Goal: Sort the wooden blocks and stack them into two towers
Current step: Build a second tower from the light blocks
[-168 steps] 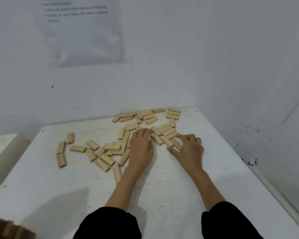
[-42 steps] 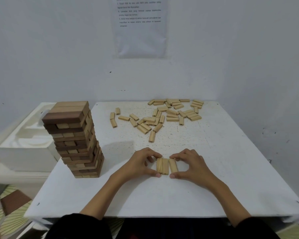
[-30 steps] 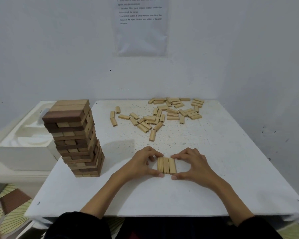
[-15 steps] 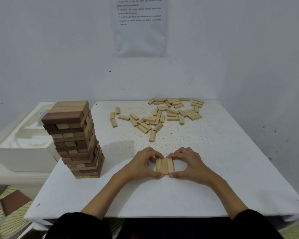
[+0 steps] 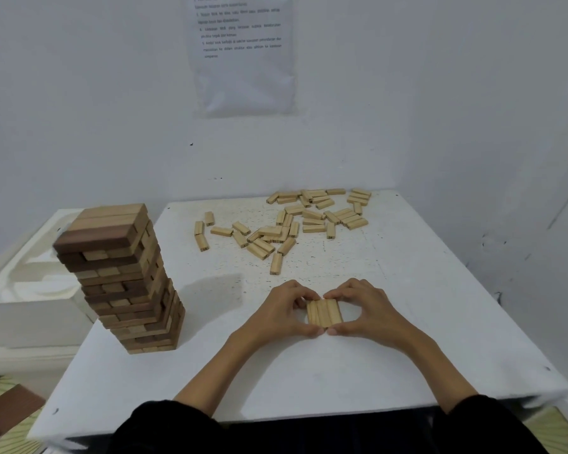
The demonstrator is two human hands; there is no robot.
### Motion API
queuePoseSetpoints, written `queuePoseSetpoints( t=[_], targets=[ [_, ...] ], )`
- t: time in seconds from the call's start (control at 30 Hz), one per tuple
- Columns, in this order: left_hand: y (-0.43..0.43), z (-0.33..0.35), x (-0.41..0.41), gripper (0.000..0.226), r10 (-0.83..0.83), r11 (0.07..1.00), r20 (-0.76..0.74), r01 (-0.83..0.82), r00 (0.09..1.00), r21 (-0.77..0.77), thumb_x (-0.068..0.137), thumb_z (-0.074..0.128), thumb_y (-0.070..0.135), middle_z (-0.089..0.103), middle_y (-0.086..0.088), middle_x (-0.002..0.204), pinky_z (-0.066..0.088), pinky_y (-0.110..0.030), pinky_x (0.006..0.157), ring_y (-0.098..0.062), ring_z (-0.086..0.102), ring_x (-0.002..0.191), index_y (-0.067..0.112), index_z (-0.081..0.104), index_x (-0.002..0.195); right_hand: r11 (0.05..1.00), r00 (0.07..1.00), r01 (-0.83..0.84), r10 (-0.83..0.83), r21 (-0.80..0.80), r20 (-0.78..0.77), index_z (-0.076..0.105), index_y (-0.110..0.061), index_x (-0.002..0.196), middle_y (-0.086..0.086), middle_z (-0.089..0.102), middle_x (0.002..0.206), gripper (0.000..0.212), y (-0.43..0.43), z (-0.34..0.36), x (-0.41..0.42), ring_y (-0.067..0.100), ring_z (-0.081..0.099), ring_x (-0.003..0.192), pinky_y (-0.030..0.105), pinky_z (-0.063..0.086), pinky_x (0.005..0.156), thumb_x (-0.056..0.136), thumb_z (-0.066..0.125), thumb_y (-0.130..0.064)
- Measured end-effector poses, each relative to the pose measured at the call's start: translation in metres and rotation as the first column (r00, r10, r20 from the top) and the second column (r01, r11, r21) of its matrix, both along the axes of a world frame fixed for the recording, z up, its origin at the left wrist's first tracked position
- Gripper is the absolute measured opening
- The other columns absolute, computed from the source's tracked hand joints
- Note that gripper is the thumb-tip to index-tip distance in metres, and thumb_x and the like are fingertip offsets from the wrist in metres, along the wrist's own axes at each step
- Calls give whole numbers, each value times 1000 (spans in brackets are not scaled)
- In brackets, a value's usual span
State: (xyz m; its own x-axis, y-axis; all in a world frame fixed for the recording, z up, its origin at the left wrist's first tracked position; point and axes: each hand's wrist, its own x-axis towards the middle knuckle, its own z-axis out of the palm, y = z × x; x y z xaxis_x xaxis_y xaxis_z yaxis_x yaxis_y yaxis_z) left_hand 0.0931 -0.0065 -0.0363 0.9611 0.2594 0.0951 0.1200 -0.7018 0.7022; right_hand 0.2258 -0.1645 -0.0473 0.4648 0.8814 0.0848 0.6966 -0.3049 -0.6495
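Framing row of 3 light blocks (image 5: 324, 312) on white table (image 5: 423, 339): left hand (image 5: 277, 311) and right hand (image 5: 371, 309) curled round it, pinching both ends. Tall tower (image 5: 122, 276) left; loose blocks (image 5: 286, 224) beyond.

White table (image 5: 407, 290), wall notice (image 5: 243, 60), foam tray (image 5: 30, 290)

Bare table (image 5: 407, 290) right; tower (image 5: 125, 280) blocks left, loose blocks (image 5: 286, 224) behind.

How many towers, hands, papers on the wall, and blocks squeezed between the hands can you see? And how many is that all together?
tower: 1
hands: 2 (left hand, right hand)
paper on the wall: 1
blocks between the hands: 3
Total: 7
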Motion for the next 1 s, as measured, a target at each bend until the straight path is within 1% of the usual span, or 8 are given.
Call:
queuePoseSetpoints(
  t=[0.13, 0.27, 0.43, 0.5, 0.7, 0.77, 0.9, 1.0],
  targets=[
    [-22, -2, 27, 49, -29, 999, 24, 30, 999, -22, 63, 85, 22, 54, 2, 99, 38, -5, 70, 0, 51, 81, 16, 66, 108, 996, 996, 79, -78, 38, -40, 55, -53, 95, -21, 58, 99, 52, -28, 3, 19, 0, 51, 96, 42, 41, 95, 51, 81, -55],
    [-45, -4, 57, 50, -81, 996, 23, 81, 996, -21, 63, 85, 23, 52, 3, 100, 37, -3, 69, 2, 49, 80, 16, 65, 109, 991, 990, 136, -135, 15, -32, 56, -52, 97, -19, 59, 100, 52, -56, 6, 40, 1, 49, 98, 40, 41, 95, 53, 83, -50],
    [-70, -5, 87, 53, -127, 992, 14, 127, 992, -18, 64, 85, 27, 52, 1, 103, 38, -5, 68, 0, 50, 81, 15, 63, 111, 985, 983, 168, -170, -32, -69, 58, -47, 99, -13, 59, 105, 54, -85, 12, 62, -4, 45, 99, 11, 36, 87, 55, 88, -37],
    [-75, -5, 95, 54, -125, 992, 15, 126, 992, -8, 64, 85, 27, 53, -1, 105, 40, -8, 69, -6, 52, 84, 15, 63, 111, 984, 980, 175, -176, -26, -90, 58, -45, 98, -11, 59, 105, 54, -91, 15, 67, -3, 46, 100, 6, 35, 85, 56, 88, -32],
    [-76, -3, 103, 53, -146, 989, -35, 146, 989, -3, 65, 84, 26, 52, -2, 108, 46, -22, 79, -15, 54, 93, 15, 60, 111, 985, 978, 171, -172, -23, -118, 60, -49, 98, -17, 58, 105, 53, -94, 12, 72, 1, 47, 103, 26, 39, 95, 54, 88, -38],
    [-76, -1, 103, 58, -171, 985, -65, 171, 983, -5, 65, 84, 30, 50, -2, 111, 46, -23, 81, -15, 53, 96, 16, 58, 115, 986, 978, 160, -164, -43, -128, 59, -51, 99, -20, 56, 106, 56, -94, 12, 73, -1, 46, 105, 25, 37, 96, 51, 87, -44],
    [-64, 11, 98, 76, -171, 985, -78, 168, 982, -40, 64, 83, 41, 44, 6, 117, 40, -12, 74, -7, 48, 97, 21, 49, 129, 983, 968, 184, -184, -14, -168, 57, -45, 109, -17, 55, 111, 60, -93, 20, 76, 1, 49, 107, 18, 37, 91, 58, 87, -33],
    [-38, 21, 91, 69, -77, 997, -2, 77, 997, -25, 68, 80, 40, 45, 7, 114, 38, -9, 71, -6, 47, 96, 26, 49, 127, 975, 963, 213, -199, 62, -183, 59, -44, 106, -17, 57, 110, 49, -79, 30, 73, -1, 51, 104, 15, 36, 85, 61, 78, -45]
  ],
)
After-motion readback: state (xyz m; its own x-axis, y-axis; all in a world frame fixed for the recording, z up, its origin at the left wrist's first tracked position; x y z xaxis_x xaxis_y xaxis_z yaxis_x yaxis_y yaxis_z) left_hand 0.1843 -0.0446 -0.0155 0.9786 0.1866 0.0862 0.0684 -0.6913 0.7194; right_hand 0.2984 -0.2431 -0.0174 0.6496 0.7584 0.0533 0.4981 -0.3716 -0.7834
